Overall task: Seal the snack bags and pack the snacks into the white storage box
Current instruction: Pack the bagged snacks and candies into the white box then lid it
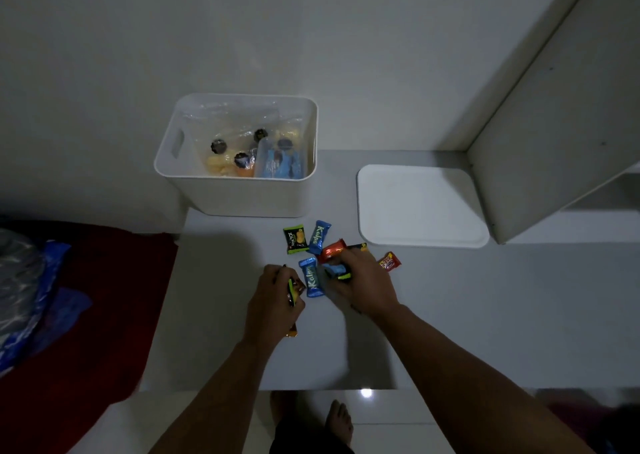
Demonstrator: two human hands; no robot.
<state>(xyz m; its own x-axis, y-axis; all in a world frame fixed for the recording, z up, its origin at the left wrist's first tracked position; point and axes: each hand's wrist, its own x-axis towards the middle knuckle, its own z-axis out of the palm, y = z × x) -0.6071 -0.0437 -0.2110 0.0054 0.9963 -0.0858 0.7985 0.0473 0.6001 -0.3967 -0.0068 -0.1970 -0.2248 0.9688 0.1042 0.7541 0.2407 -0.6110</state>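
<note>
A white storage box (242, 190) stands at the back of the white tabletop (467, 297), close to the wall. It has no lid on. Inside it lie clear snack bags (228, 141) with yellow and dark treats in them, and a clear bag of blue packets (280, 166) leans at the right side of the box. The white lid (419, 207) lies flat on the tabletop to the right of the box, apart from it.

In front of the box is a little pile of small wrapped snacks. A green packet (295, 239) and a blue Kalpa packet (320, 237) lie side by side near the box. Another blue Kalpa packet (310, 277) lies between the two hands. An orange-red packet (331, 249) sits just by the right hand, and a red packet (390, 261) lies a bit further right.

The left hand (275, 297) has its grip curled around a few small packets (293, 290), green and orange ones. The right hand (362, 282) has its grip closed on a blue and green packet (337, 270), low over the pile.

A red cloth (104, 297) lies at the left edge, with a blue plastic bag (31, 287) on it. Bare feet (341, 419) show on the shiny floor below.
</note>
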